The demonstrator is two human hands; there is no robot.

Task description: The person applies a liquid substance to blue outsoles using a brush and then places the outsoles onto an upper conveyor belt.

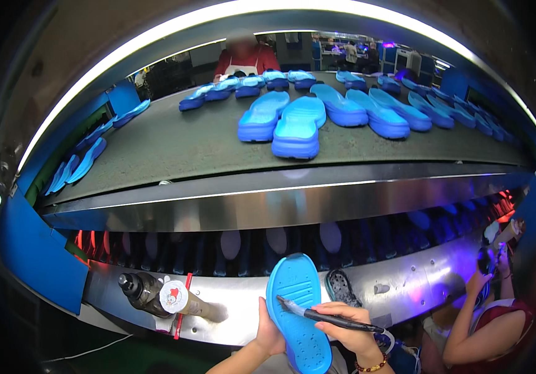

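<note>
My left hand (270, 330) is closed on the left edge of a bright blue shoe sole (294, 278), holding it tilted up with its ridged inner face toward me. Small holes dot the end nearest me. In my right hand (346, 326) is a brush with a black handle (336, 320), gripped like a pen. Its bristle tip touches the sole's ridged part, near the left edge. A thin pale tube shows by the handle's rear end. Behind my right hand, a dark perforated clog (341, 287) lies on the metal ledge.
Several two-tone blue soles (298, 128) lie on the dark belt (199, 146) ahead. A lower rack holds dark shoes (230, 245). On the ledge (237, 324) stand a dark bottle (137, 288) and a white-topped cylinder (177, 298). One person (246, 59) is opposite, another (489, 330) at right.
</note>
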